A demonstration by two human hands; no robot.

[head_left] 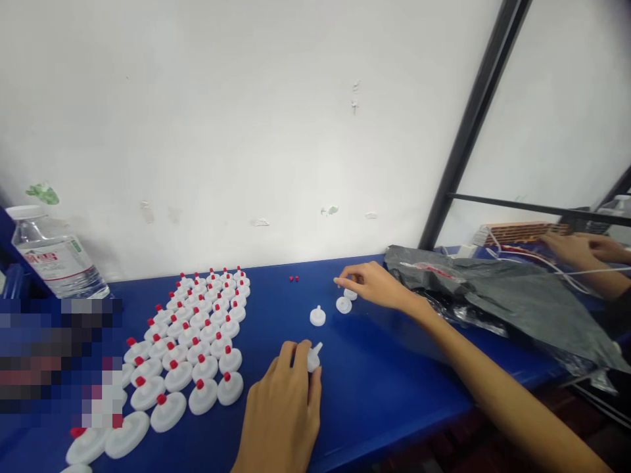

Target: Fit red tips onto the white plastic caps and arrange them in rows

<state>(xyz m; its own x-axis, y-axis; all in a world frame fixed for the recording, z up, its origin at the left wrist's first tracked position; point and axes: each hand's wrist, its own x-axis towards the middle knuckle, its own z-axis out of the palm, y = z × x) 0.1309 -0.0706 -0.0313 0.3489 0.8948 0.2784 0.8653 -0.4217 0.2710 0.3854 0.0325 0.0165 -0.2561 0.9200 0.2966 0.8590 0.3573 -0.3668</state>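
My left hand [280, 410] is closed around a white plastic nozzle cap [312, 359], its thin spout sticking out up and to the right. My right hand [372, 282] reaches toward the back, thumb and fingers drawn together; whatever it may pinch is too small or hidden to make out. Just below it lie a white cap on its side [344, 305] and another white cap [350, 295] partly covered by the hand. Between my hands a bare-spouted white cap [318, 316] stands upright. Two tiny red tips [294, 279] lie near the wall.
Many white caps with red tips [192, 335] stand in rows on the left of the blue table [374, 394]. A large water bottle [59, 256] is at the far left. Grey plastic bags [493, 289] lie to the right, beside a black metal post [473, 125]. Another person's hands [586, 253] show at far right.
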